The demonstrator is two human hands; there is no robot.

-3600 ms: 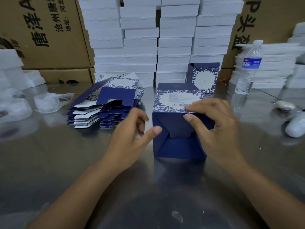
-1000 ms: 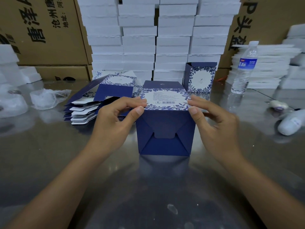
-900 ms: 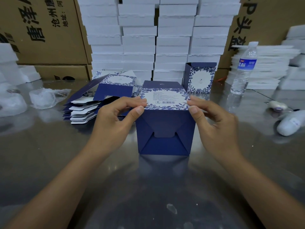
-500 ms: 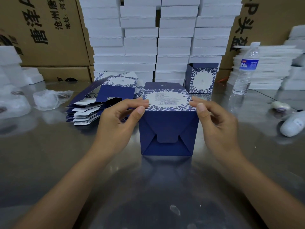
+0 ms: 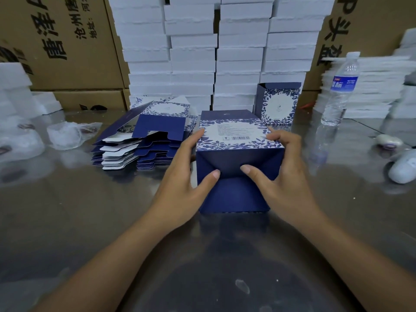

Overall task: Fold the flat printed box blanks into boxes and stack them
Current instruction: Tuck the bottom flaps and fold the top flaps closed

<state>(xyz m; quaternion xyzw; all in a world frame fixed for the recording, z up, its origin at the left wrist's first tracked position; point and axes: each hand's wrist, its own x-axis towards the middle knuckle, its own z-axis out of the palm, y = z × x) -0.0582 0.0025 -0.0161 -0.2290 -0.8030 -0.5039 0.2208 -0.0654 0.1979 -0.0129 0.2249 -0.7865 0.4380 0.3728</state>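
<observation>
head view. a blue printed box (image 5: pixel 236 167) lies on its side at the middle of the steel tabletop (image 5: pixel 90 221), its folded base flaps facing the camera. the left hand (image 5: pixel 182 176) and right hand (image 5: pixel 281 174) clasp its two sides, both thumbs pressing the base flaps where they meet. step in hand, as judged: locking the base. next, the box likely needs turning upright and setting by the finished box (image 5: pixel 279 104) behind it. the pile of flat blanks (image 5: pixel 144 140) waits just to the left.
</observation>
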